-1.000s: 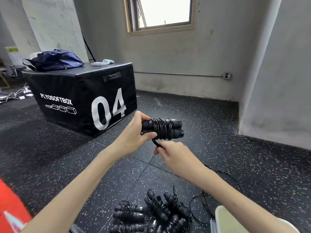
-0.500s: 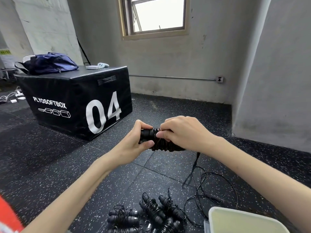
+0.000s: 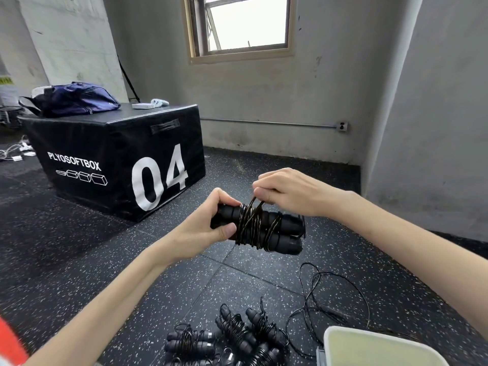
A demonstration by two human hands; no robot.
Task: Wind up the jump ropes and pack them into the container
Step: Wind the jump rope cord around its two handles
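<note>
My left hand (image 3: 208, 228) grips the left end of a pair of black jump rope handles (image 3: 280, 231), held level in front of me with thin black cord wound round their middle. My right hand (image 3: 287, 191) is just above the bundle and pinches a strand of that cord (image 3: 254, 204). Several wound jump ropes (image 3: 232, 336) lie on the floor near the bottom edge. A loose black cord (image 3: 317, 294) lies in loops to their right. The pale container (image 3: 369, 344) shows at the bottom right corner, its inside mostly out of view.
A black plyo box marked 04 (image 3: 118, 159) stands at the left, with a blue bag (image 3: 74, 99) and small items on top. Grey walls and a window close the back and right. Speckled black rubber floor (image 3: 79, 260) lies all around.
My right hand rose from under the bundle, passed over its top, and now pulls a cord strand up above the handles. The view shifted slightly; more of the container shows.
</note>
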